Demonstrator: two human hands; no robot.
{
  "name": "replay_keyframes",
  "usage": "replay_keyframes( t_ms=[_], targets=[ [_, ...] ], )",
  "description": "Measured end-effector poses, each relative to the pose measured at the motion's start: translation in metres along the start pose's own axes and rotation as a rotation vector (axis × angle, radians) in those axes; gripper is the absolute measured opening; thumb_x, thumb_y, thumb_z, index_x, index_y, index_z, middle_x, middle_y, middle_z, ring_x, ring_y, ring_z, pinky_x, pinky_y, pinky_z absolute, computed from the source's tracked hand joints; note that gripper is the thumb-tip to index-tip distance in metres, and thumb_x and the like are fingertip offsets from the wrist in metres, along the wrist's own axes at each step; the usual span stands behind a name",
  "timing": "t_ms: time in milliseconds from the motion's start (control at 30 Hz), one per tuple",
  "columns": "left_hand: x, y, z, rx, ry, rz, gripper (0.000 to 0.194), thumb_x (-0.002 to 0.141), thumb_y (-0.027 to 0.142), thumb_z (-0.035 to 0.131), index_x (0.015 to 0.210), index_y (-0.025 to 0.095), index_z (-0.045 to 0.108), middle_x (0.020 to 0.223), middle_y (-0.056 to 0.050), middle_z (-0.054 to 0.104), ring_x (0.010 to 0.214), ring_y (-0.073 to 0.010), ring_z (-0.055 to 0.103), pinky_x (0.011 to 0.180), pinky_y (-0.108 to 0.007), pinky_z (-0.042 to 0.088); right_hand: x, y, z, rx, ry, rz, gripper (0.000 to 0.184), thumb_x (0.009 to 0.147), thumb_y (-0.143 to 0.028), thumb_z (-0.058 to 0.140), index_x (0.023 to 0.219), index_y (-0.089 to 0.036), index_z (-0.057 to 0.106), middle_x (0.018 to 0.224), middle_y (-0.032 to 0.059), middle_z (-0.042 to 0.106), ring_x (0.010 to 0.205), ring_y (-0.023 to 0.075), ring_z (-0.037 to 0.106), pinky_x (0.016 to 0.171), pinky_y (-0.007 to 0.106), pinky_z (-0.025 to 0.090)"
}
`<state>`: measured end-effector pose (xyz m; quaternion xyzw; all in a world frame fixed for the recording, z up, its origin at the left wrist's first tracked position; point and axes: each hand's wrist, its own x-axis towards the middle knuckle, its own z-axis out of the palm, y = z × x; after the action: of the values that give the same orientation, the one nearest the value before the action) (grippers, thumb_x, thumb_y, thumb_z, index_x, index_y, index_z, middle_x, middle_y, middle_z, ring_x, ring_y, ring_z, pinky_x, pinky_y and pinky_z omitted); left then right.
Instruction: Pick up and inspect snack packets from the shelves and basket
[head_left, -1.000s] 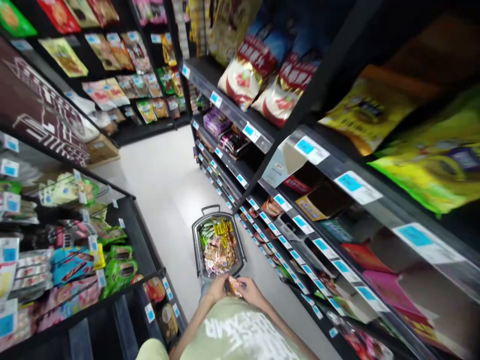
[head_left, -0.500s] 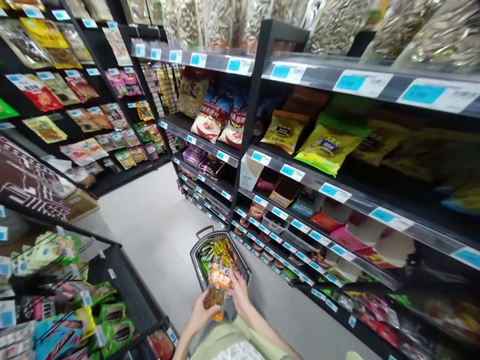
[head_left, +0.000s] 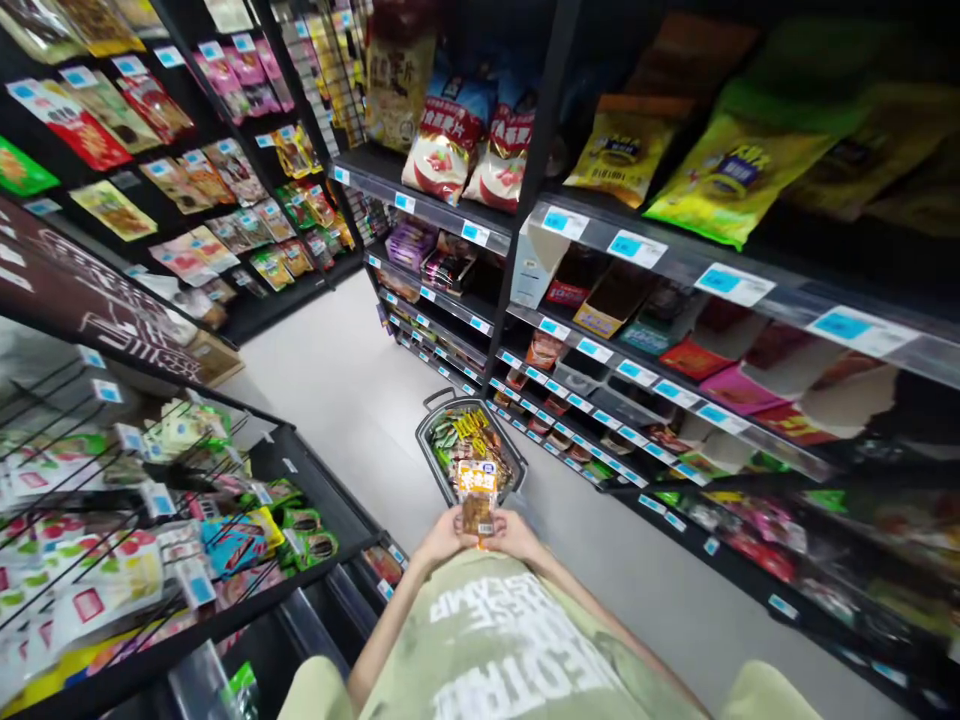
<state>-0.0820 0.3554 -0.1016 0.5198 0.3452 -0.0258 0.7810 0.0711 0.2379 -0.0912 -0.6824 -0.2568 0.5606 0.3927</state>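
Seen from above, looking down a shop aisle. Left hand [head_left: 444, 537] and right hand [head_left: 516, 532] held close together just in front of the chest, fingers curled shut around the lower sides of a small snack packet [head_left: 478, 495]. Packet upright between both hands, orange at the top with a white label, brown contents showing through a clear lower part. Thumbs and fingertips pressed against its edges; palms mostly hidden behind the packet.

Just beyond the hands, on the pale floor [head_left: 352, 400], a dark shopping basket [head_left: 450, 418], handle at its far end, filled with green, yellow and pinkish packets. Packet held above the near rim of the basket, not touching it.

To the right, black shelving [head_left: 525, 190] with blue and white price tags [head_left: 636, 246] along each front edge, carrying yellow-green bags [head_left: 731, 175] and red and white bags [head_left: 450, 145]. To the left, a lower rack [head_left: 300, 470] of hanging sweets. Pale green printed T-shirt [head_left: 502, 640] at the bottom edge.
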Motion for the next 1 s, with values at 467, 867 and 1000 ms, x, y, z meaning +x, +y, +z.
replay_keyframes(
  t_ms=[467,867,1000],
  targets=[
    [-0.03,0.024,-0.01,-0.067,0.086,0.057,0.063,0.057,0.045,0.085,0.104,0.009,0.063,0.08,-0.008,0.075,0.062,-0.018,0.069,0.065,-0.028,0.054,-0.003,-0.027,0.022,0.115,0.097,-0.135,0.034,0.058,-0.042,0.082,0.075,-0.013,0.073,0.067,0.0046,0.071,0.06,0.0166,0.062,0.062,0.028,0.047],
    [-0.059,0.112,0.03,-0.09,0.318,0.375,0.036,0.073,0.047,0.073,0.072,0.012,0.063,0.065,-0.002,0.067,0.061,-0.0129,0.063,0.058,-0.02,0.047,-0.059,-0.105,0.022,0.463,0.329,-0.239,0.031,0.07,-0.043,0.079,0.066,-0.015,0.067,0.054,-0.0038,0.052,0.05,0.0066,0.034,0.049,0.022,0.023],
    [-0.072,0.127,0.038,-0.048,0.256,0.41,0.036,0.08,0.048,0.067,0.073,0.013,0.065,0.065,-0.002,0.067,0.061,-0.0139,0.063,0.06,-0.021,0.047,-0.077,-0.114,0.018,0.503,0.354,-0.273,0.029,0.072,-0.041,0.079,0.065,-0.015,0.066,0.055,-0.0032,0.052,0.052,0.0072,0.035,0.05,0.022,0.025]
  ],
)
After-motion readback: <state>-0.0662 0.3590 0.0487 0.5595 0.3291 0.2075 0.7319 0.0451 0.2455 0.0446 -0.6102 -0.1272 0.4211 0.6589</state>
